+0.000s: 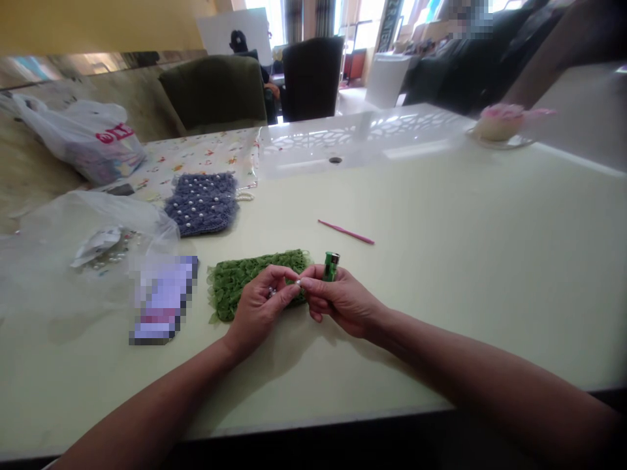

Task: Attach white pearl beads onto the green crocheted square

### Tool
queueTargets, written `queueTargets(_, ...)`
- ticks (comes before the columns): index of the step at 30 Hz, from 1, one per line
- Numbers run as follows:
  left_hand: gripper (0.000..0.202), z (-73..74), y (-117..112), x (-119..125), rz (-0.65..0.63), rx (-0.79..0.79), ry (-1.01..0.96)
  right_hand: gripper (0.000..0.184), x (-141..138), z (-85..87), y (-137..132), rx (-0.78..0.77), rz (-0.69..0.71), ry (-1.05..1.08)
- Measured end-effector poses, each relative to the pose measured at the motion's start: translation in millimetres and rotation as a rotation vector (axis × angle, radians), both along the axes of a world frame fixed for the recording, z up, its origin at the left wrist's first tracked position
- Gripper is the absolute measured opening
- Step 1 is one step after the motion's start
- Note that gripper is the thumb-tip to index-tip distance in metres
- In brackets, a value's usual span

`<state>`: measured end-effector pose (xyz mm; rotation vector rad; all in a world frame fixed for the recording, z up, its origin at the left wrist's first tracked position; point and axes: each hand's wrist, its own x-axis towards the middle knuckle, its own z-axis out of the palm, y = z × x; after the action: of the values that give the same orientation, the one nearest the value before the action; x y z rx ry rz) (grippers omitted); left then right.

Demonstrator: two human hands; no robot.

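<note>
The left hand (pixel 259 313) and right hand (pixel 340 300) are brought together toward the near edge of the table (pixel 490 261), fingertips meeting over a green lace strip (pixel 255 284). A small pale bead (pixel 297 282) is pinched at the fingertips (too small to be sure of its form). Pearl beads (pixel 270 293) appear to be held inside the left fingers, and a green disposable lighter (pixel 331 266) is gripped upright in the right hand. A pink crochet hook (pixel 345 232) is left toward the table's middle; a purple beaded crochet piece (pixel 200 203) and a clear plastic bag (pixel 83 241) are placed near the left edge. The bead could be dropped and roll away if the pinch is loosened. Lace or plastic could be scorched if the lighter is lit close by.
</note>
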<state>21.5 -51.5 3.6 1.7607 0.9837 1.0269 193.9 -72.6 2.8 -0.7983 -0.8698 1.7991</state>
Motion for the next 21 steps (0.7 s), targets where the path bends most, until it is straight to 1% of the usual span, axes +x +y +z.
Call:
queueTargets(3,0.009,-0.9,0.2,0.2,-0.012,-0.017,-0.008,0.025,0.5,-0.3,0.5,0.008,-0.002,-0.007)
queueTargets(9,0.013,-3.4,-0.9,0.3,-0.040,-0.168,-0.097,0.025,0.5,0.6,0.7,-0.003,-0.015,-0.022)
queueTargets(12,0.014,-4.8,-0.9,0.3,-0.045,-0.196,-0.118,0.024,0.0,0.7,-0.1,-0.012,-0.030,-0.018)
queueTargets(16,0.015,-4.3,-0.9,-0.2,-0.053,-0.175,-0.106,0.023,0.0,0.3,-0.6,-0.019,-0.027,-0.012)
queueTargets(21,0.011,0.2,-2.2,-0.7,-0.034,-0.089,-0.029,0.023,0.9,-1.2,-0.2,-0.016,-0.021,-0.001)
